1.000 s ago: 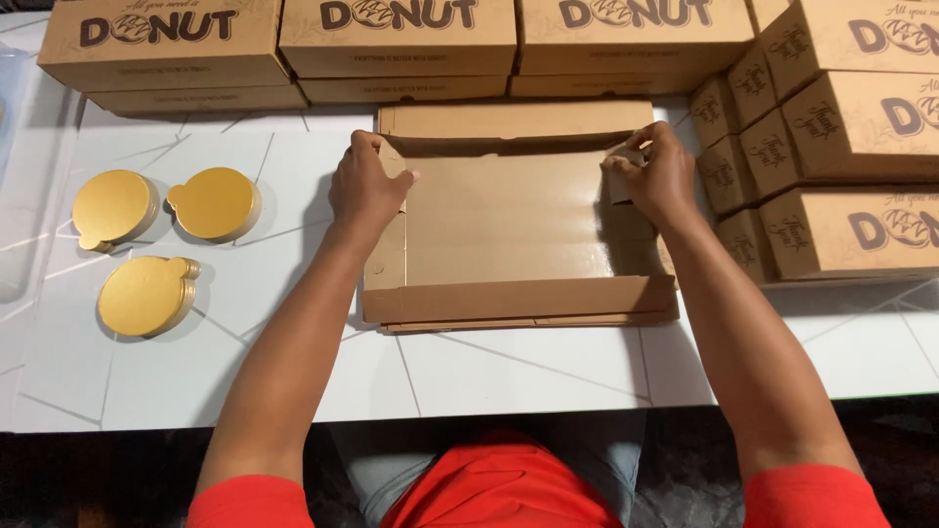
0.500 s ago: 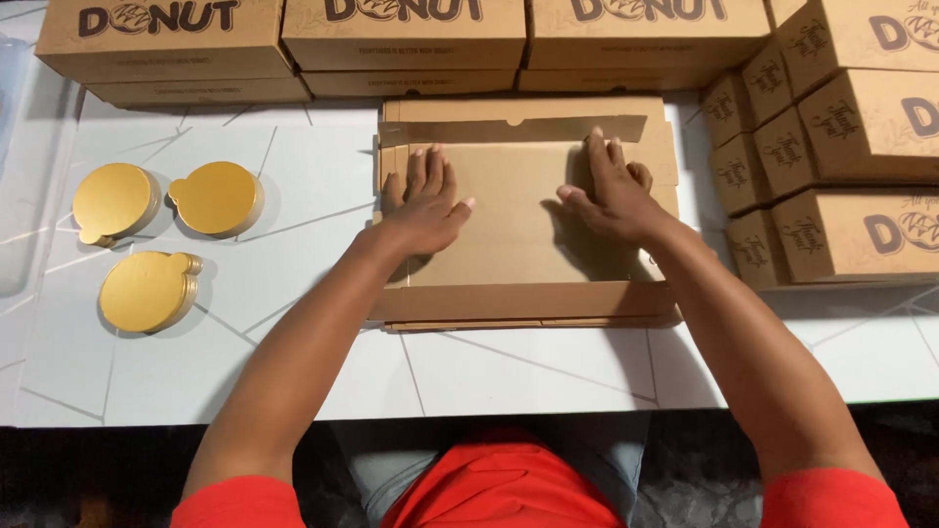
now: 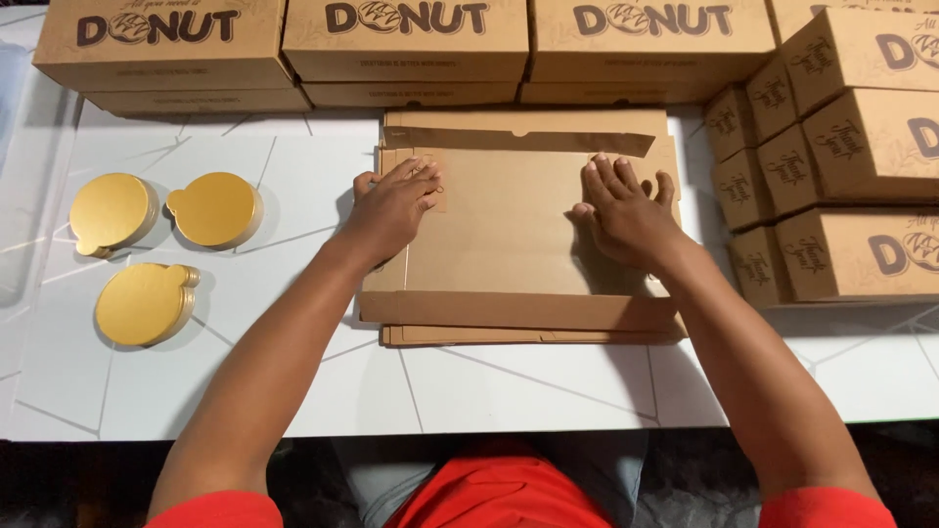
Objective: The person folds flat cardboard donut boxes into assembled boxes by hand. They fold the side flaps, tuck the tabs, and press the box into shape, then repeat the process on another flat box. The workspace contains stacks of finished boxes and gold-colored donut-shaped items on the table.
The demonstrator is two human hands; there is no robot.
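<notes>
A flat brown cardboard box blank (image 3: 509, 235) lies on the white table (image 3: 293, 381) in front of me, on top of a few more blanks. My left hand (image 3: 391, 205) presses palm down on its left side flap, fingers spread. My right hand (image 3: 626, 210) presses flat on the right side flap in the same way. Neither hand grips anything. The back flap (image 3: 518, 132) lies folded along the far edge.
Assembled brown boxes (image 3: 406, 39) are stacked along the back edge and more boxes (image 3: 851, 147) at the right. Three stacks of round gold cake boards (image 3: 161, 249) sit at the left. A translucent container edge (image 3: 15, 176) shows far left.
Both hands left the blank's far corners, folded the side flaps inward and now press flat on them. The left hand has shifted slightly outward since half a second ago.
</notes>
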